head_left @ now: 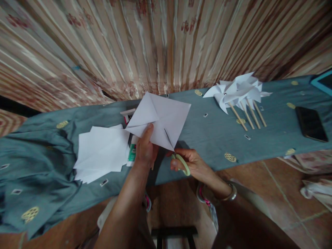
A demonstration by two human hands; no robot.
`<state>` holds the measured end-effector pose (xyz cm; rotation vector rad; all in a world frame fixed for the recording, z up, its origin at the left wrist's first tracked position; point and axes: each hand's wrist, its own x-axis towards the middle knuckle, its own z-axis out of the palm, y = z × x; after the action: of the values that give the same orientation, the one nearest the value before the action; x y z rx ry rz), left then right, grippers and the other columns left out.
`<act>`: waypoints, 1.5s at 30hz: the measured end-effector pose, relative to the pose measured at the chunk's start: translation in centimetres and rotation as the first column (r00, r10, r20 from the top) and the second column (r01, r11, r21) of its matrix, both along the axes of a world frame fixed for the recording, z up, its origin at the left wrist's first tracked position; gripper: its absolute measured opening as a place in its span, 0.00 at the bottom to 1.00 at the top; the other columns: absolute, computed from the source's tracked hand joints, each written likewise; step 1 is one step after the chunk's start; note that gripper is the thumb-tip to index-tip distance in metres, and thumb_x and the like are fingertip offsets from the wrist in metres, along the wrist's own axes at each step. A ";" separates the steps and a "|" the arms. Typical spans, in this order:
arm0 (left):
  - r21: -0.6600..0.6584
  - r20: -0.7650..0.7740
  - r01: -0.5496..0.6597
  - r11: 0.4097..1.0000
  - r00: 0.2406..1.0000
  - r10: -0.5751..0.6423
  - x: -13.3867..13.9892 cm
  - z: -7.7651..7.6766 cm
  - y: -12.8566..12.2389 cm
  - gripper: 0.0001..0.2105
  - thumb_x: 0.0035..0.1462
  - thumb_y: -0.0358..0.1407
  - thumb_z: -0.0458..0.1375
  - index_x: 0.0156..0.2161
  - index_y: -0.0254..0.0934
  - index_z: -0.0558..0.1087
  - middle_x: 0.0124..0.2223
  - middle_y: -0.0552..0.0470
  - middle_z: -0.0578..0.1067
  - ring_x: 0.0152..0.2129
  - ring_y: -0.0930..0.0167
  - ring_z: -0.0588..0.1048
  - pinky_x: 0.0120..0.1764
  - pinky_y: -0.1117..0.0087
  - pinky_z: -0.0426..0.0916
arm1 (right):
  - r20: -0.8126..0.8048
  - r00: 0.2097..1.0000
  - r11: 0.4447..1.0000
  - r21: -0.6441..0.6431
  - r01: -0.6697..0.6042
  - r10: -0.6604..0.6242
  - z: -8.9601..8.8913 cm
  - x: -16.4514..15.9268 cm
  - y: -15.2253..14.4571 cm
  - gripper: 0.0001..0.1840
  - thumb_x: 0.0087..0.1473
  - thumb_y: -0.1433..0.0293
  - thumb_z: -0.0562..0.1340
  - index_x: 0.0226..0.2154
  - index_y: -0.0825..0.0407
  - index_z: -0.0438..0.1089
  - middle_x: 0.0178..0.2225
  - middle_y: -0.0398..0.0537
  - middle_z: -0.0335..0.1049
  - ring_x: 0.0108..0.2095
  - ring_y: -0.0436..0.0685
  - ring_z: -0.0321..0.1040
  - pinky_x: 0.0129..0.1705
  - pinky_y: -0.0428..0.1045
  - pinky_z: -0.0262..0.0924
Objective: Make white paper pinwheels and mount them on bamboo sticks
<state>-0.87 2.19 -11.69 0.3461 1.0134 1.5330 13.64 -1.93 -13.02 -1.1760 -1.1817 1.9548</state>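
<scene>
My left hand (145, 148) grips a white square sheet of paper (171, 116) by its near left side, thumb on top. Creases and a slit from the left corner show on the sheet. In my right hand (190, 162) is a pair of scissors (184, 166) with pale green handles. A dark blade lies across the paper's near corner, pointing toward the middle. Beside my left hand, partly hidden, stands or lies a white and green glue stick (131, 154); which of the two I cannot tell. A stack of white paper sheets (102, 150) lies to the left.
Several finished paper pinwheels (240, 91) on wooden sticks lie at the right of the cloth-covered table (212, 135). Farther right are a black phone (311, 123) and a blue-edged device (323, 83). A small box (127, 116) sits behind the sheet. A curtain (166, 45) hangs behind the table.
</scene>
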 end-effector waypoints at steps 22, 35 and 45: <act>0.007 -0.008 -0.018 1.000 1.000 0.018 -0.2 -0.3 0.1 0.09 0.49 0.35 0.63 0.38 0.37 0.77 0.35 0.51 0.80 0.36 0.66 0.78 0.43 0.66 0.72 | -0.028 0.998 0.996 -0.076 0.046 -0.048 0.5 -0.2 0.3 0.24 0.31 0.55 0.75 0.28 0.54 0.73 0.18 0.39 0.69 0.19 0.46 0.63 0.22 0.42 0.57; 0.019 -0.011 0.071 0.997 0.997 -0.071 0.2 -0.7 -0.3 0.13 0.52 0.36 0.62 0.43 0.37 0.76 0.41 0.50 0.80 0.38 0.66 0.77 0.42 0.67 0.71 | -0.037 0.997 0.997 0.002 0.074 -0.074 0.5 0.0 0.4 0.25 0.32 0.50 0.73 0.22 0.53 0.71 0.18 0.39 0.68 0.19 0.46 0.62 0.21 0.42 0.58; 0.046 -0.031 0.068 0.997 0.997 -0.066 0.2 -0.6 -0.4 0.08 0.51 0.36 0.63 0.38 0.38 0.77 0.37 0.51 0.80 0.39 0.64 0.78 0.45 0.64 0.71 | -0.013 0.999 0.999 -0.004 0.035 -0.035 0.5 0.2 0.6 0.24 0.34 0.52 0.73 0.25 0.54 0.73 0.18 0.40 0.68 0.18 0.46 0.61 0.21 0.43 0.58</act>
<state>-0.67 1.84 -12.24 0.4325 0.9805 1.4969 13.81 -1.37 -12.57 -1.1763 -1.1438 1.9369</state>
